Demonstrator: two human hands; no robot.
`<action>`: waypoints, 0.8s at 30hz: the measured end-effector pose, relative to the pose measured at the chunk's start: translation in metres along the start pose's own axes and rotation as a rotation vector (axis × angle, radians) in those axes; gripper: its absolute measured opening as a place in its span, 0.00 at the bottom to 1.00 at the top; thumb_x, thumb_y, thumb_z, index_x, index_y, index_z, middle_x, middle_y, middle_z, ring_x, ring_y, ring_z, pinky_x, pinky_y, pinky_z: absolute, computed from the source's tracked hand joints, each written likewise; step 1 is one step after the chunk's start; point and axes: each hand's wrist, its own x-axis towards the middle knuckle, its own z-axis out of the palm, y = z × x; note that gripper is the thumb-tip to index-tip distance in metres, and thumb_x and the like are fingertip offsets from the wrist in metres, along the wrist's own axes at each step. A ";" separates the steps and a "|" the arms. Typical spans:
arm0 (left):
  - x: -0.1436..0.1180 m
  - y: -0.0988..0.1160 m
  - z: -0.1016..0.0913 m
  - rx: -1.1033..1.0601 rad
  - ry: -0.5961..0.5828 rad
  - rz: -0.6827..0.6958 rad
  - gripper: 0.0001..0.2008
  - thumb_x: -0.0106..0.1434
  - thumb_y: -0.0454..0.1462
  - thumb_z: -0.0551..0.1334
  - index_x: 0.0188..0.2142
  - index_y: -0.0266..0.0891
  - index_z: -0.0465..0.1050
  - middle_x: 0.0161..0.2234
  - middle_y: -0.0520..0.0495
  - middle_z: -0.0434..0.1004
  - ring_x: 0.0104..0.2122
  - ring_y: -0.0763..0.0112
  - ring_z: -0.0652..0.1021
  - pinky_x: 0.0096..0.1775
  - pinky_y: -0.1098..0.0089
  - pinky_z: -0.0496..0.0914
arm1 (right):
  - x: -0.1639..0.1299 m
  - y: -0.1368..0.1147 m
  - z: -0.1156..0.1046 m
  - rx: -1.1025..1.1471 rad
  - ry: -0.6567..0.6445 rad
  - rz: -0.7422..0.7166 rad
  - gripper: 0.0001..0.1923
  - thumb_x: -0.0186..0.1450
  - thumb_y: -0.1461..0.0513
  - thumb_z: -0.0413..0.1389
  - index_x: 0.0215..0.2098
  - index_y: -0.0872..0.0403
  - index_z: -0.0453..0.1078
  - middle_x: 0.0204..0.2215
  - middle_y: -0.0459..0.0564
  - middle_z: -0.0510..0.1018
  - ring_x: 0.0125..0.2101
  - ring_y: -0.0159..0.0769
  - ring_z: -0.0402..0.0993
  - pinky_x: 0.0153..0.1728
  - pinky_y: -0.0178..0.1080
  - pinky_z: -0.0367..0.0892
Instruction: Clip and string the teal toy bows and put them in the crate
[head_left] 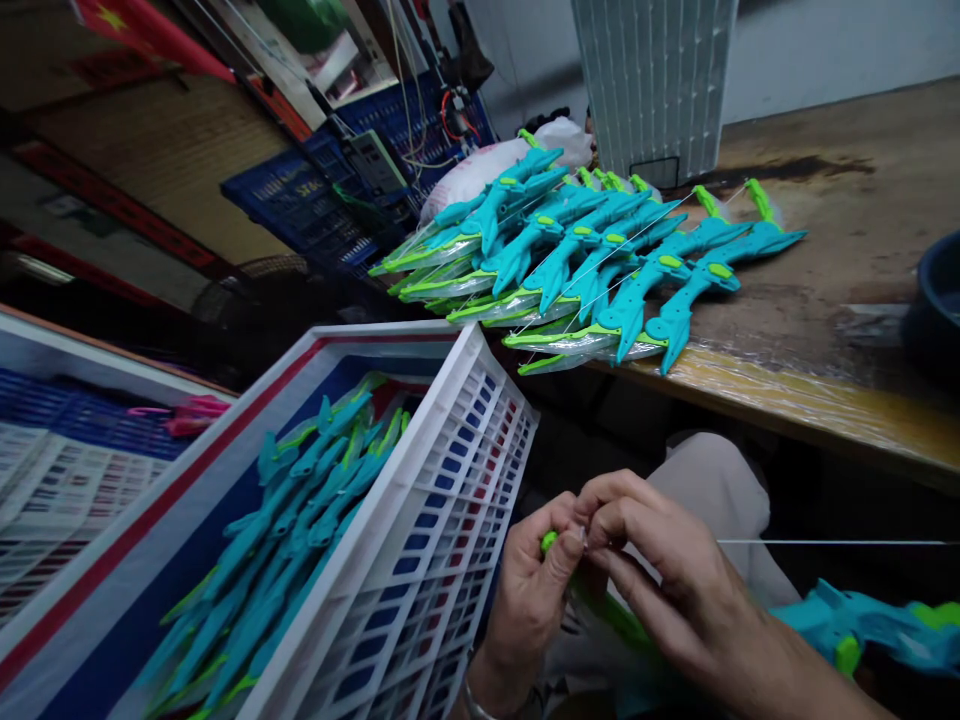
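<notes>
A teal and lime-green toy bow [862, 625] lies across my lap, its middle partly hidden behind my right wrist. My left hand [532, 575] is closed around the bow's green end, which peeks out between thumb and fingers. Against that end my right hand [660, 560] pinches with thumb and fingertips. A thin white bowstring [832, 542] runs from behind my right hand to the right edge of view; the fingertips appear to hold its end, though the exact grip is hidden.
Several similar toy bows [585, 240] are piled on the wooden table [840, 230]. Left of my hands stands a white plastic crate [465, 400] with more bows inside. A grey ribbed panel [652, 80] stands at the back, and a dark tub [934, 305] is at the right.
</notes>
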 end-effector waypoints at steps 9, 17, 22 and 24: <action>-0.003 -0.002 0.010 0.016 0.082 -0.017 0.14 0.73 0.41 0.64 0.30 0.38 0.72 0.28 0.54 0.70 0.22 0.78 0.73 0.25 0.75 0.67 | -0.005 0.005 0.009 -0.152 0.116 0.039 0.11 0.75 0.70 0.45 0.36 0.52 0.61 0.30 0.45 0.69 0.28 0.30 0.67 0.28 0.32 0.65; -0.002 0.008 0.013 0.246 0.067 0.052 0.12 0.73 0.38 0.64 0.32 0.38 0.74 0.30 0.54 0.72 0.21 0.79 0.77 0.25 0.77 0.71 | -0.003 0.008 0.002 0.044 0.118 0.315 0.08 0.73 0.67 0.50 0.35 0.52 0.65 0.27 0.43 0.73 0.25 0.28 0.72 0.25 0.29 0.68; -0.002 0.005 0.009 0.158 -0.018 0.007 0.13 0.76 0.40 0.59 0.33 0.39 0.71 0.32 0.52 0.69 0.23 0.76 0.77 0.26 0.74 0.72 | -0.003 0.013 0.002 -0.016 0.112 0.162 0.10 0.73 0.69 0.53 0.34 0.53 0.67 0.27 0.43 0.72 0.26 0.27 0.72 0.26 0.28 0.68; -0.004 0.000 0.009 0.060 -0.002 -0.044 0.14 0.76 0.41 0.58 0.33 0.39 0.70 0.32 0.52 0.68 0.24 0.77 0.74 0.26 0.74 0.71 | -0.006 0.016 0.006 -0.118 0.145 0.015 0.09 0.74 0.70 0.53 0.36 0.54 0.69 0.29 0.44 0.73 0.27 0.28 0.72 0.29 0.29 0.69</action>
